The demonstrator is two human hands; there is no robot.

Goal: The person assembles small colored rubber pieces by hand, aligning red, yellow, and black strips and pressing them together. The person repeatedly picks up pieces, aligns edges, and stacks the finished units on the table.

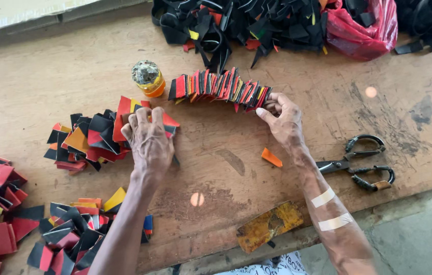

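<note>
My left hand rests palm down on a heap of red, black and orange cut pieces, fingers curled over its right edge. My right hand pinches the right end of a curved row of red, black and yellow pieces standing on edge side by side on the wooden table. Two pale tape strips cross my right forearm. A single orange scrap lies between my wrists.
A small orange jar with a crusted top stands left of the row. Black-handled scissors lie right of my right arm. A yellow-brown stained slab sits at the near edge. More piece heaps lie at left; black scraps and a red bag at back.
</note>
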